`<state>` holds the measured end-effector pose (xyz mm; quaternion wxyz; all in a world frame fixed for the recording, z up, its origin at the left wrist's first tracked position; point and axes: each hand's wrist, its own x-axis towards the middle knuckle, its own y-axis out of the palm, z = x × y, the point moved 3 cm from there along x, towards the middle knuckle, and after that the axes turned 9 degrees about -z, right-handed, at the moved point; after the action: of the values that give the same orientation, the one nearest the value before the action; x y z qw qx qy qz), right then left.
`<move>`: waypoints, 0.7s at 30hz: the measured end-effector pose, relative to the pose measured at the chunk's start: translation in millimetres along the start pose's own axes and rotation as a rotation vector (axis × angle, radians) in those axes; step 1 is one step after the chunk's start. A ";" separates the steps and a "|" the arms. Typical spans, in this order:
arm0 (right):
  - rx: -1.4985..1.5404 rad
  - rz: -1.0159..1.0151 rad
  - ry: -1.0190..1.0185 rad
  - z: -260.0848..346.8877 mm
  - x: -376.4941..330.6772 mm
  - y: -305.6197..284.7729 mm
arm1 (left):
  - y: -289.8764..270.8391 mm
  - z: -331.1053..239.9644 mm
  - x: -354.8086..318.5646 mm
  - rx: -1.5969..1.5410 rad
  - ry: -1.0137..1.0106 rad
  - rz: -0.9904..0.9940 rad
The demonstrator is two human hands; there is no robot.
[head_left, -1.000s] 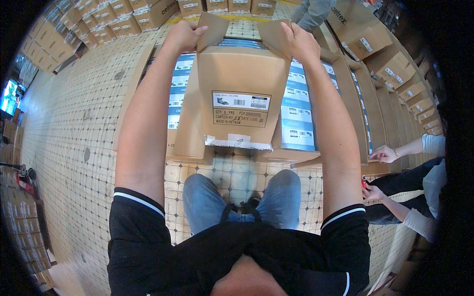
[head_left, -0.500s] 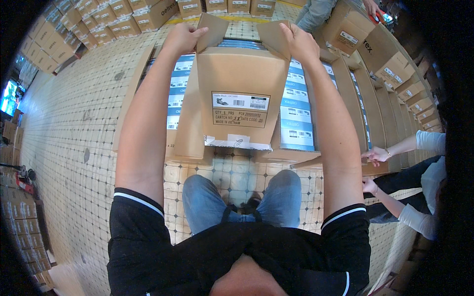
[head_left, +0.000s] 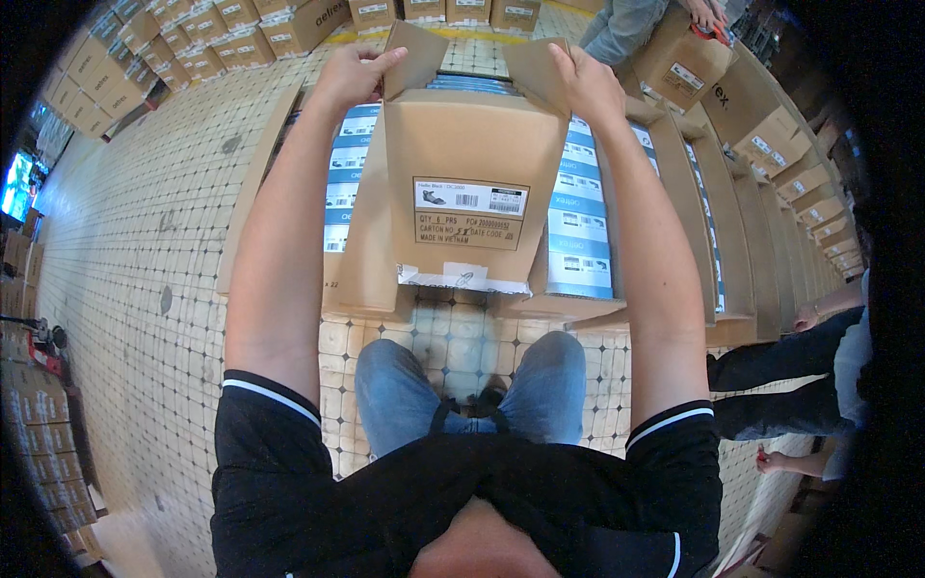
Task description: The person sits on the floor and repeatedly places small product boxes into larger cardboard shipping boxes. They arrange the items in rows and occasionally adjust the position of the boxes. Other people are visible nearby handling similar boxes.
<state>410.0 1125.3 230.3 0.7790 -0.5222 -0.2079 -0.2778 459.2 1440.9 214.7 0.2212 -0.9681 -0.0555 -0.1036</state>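
cardboard carton (head_left: 474,159) at 12 o'clock | left hand (head_left: 355,77), 11 o'clock: fingers pinching left flap (head_left: 414,60) | right hand (head_left: 590,85), 1 o'clock: fingers pinching right flap (head_left: 532,69) | paired grip probably steadies it, flaps spread clear of blue boxes (head_left: 472,86) inside

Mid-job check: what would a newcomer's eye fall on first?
A brown carton takes the centre, its upright flaps held by the left hand and right hand. Blue-and-white boxes sit in open cartons on either side, and a bright screen glows at the far left edge.
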 end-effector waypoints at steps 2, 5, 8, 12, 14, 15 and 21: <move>0.005 -0.003 0.017 -0.1 -1.1 2.2 | 1.2 5.0 0.5 -0.003 0.007 -0.031; -0.023 0.007 0.020 2.9 -1.7 3.1 | 3.8 11.5 0.9 0.062 0.046 -0.116; -0.058 0.024 0.023 7.6 -5.1 1.5 | 7.1 14.0 -4.8 0.199 0.109 -0.212; -0.045 -0.012 -0.030 10.3 -15.7 -0.2 | 7.7 14.1 -20.2 0.337 0.151 -0.297; -0.093 0.006 -0.074 8.4 -26.1 2.4 | 7.0 16.8 -31.0 0.345 0.210 -0.302; -0.127 0.004 -0.097 6.4 -34.2 3.4 | 7.9 20.9 -38.6 0.355 0.228 -0.295; -0.172 0.103 -0.231 -2.0 -174.7 2.2 | 28.4 100.8 -165.5 0.328 0.051 -0.150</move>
<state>278.8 1161.7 120.8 0.7156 -0.6254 -0.2444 -0.1924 320.4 1449.6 76.8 0.3693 -0.9093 -0.1379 -0.1336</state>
